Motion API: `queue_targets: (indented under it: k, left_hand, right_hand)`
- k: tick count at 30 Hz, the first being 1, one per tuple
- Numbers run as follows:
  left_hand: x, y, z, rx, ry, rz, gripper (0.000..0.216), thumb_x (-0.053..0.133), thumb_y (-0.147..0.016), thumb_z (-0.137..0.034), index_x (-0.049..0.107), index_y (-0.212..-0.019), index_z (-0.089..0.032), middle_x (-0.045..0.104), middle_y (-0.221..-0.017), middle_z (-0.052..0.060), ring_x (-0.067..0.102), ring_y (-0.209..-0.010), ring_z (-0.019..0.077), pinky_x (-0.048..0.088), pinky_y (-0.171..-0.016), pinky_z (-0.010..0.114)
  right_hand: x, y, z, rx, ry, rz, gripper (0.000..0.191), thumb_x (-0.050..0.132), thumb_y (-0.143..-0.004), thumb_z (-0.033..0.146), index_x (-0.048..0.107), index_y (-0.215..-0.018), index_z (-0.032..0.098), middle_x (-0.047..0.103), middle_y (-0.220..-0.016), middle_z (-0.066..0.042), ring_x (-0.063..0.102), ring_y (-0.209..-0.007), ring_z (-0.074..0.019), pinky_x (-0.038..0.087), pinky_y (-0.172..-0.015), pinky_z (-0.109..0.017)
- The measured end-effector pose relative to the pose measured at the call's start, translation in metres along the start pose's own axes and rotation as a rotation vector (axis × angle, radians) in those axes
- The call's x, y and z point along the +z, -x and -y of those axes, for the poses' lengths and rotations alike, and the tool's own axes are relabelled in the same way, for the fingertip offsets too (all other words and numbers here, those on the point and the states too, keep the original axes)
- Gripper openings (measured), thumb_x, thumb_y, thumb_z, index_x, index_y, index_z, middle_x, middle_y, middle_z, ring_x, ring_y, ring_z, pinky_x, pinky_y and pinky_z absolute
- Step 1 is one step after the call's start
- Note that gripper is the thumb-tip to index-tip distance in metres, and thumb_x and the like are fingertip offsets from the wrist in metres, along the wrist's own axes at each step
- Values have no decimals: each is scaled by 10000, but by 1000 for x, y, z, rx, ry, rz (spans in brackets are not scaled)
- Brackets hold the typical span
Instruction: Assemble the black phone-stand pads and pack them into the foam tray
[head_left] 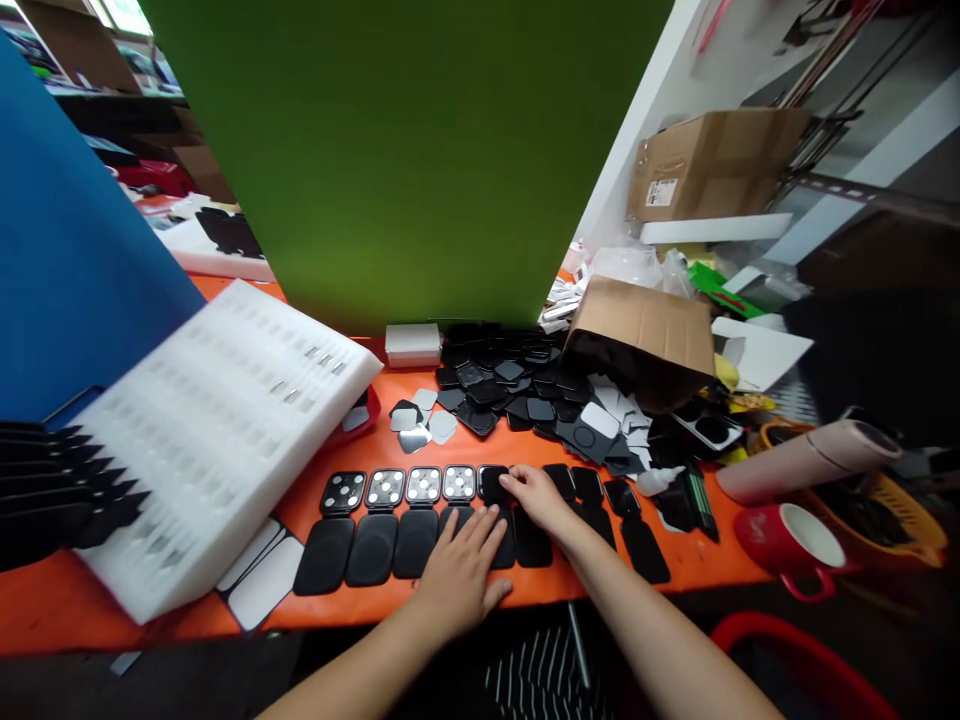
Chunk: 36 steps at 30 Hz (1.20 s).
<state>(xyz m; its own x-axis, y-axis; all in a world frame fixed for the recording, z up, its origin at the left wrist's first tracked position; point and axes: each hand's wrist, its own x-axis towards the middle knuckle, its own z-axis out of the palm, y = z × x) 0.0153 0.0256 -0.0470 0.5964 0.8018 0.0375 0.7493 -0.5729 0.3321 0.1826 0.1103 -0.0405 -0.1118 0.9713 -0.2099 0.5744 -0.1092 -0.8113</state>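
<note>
A row of open black hinged cases (375,520) lies along the front of the orange table (525,590); several at the left hold square mirrors with white dots. My left hand (461,570) lies flat with fingers spread on the lower halves of the middle cases. My right hand (536,495) rests on the upper half of the case (491,483) just right of the mirrored ones, fingers curled down onto it. Whether anything is under the fingertips I cannot make out.
A heap of loose black case parts (510,385) spills from a tipped cardboard box (645,330). A white foam tray (217,430) leans at left beside stacked black trays (52,490). A red mug (787,545), a cardboard tube (810,460) and a green board (405,150) stand around.
</note>
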Motion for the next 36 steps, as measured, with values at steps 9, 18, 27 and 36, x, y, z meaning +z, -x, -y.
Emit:
queue_targets:
  k: [9,18,27,36]
  left_hand:
    - [4,1,2,-8,-13,-30,629,311,-810,-570,274,-1345,-241,265,-1415,48,288,-1257,236,143,-1035,460]
    - [3,1,1,-11,-8,-31,623,360,-801,-547,292,-1339,-239,290,-1405,56,306,-1244,246,142,-1033,452]
    - [5,0,2,10,-14,-41,635,409,-796,-495,261,-1353,-227,268,-1413,70,305,-1242,265,129,-1031,468]
    - [5,1,2,5,-28,-41,634,405,-791,-506,276,-1346,-228,269,-1413,63,306,-1242,264,147,-1027,468]
  right_hand:
    - [10,-5,-4,6,138,-84,254,466,-774,356,505,-603,174,539,-572,9,474,-552,-120,297,-517,-213]
    - [6,3,-3,-125,192,-62,220,447,-808,313,517,-649,180,553,-643,2,490,-654,-129,329,-595,-206]
    - [-3,-1,1,-194,204,25,278,437,-818,336,508,-600,179,523,-595,13,468,-581,-118,314,-555,-202]
    - [-1,-4,3,-108,297,20,267,454,-809,344,520,-614,173,538,-589,9,458,-565,-110,288,-532,-203]
